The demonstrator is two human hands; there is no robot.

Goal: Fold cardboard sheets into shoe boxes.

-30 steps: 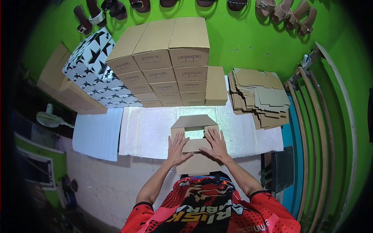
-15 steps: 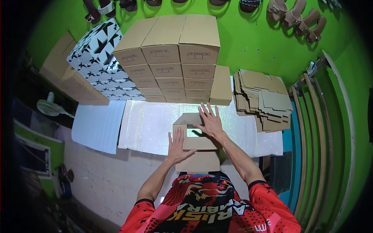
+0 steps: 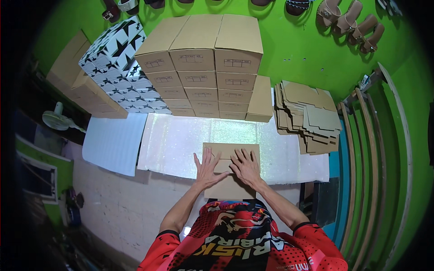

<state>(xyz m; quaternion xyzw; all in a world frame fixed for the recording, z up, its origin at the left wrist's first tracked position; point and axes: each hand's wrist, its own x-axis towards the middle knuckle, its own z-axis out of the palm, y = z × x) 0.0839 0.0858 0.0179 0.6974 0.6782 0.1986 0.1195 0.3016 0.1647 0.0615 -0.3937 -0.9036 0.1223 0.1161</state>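
A brown cardboard box (image 3: 231, 148) lies at the near edge of a shiny, pale-covered table (image 3: 181, 140). Its upper panels are folded down, and a wide flap (image 3: 229, 189) reaches from it toward my body. My left hand (image 3: 208, 168) rests on the box's left side, fingers stretched out and thumb angled inward. On the right half lies my right hand (image 3: 245, 168), palm down with its fingers spread over the panel. Neither hand grips anything; both press on the cardboard from above. The inside of the box is hidden.
Stacked brown boxes (image 3: 194, 61) stand at the back, beside white boxes with black stars (image 3: 115, 54). Flat cardboard blanks (image 3: 309, 117) are piled at the right. A white sheet (image 3: 115, 144) covers the left end. Sandals (image 3: 348, 22) hang on the green wall; wooden rails (image 3: 373, 171) line the right.
The opening in the top of the box is now covered by folded panels. My right hand has come nearer to me, from the far flap onto the panel; my left hand has hardly moved.
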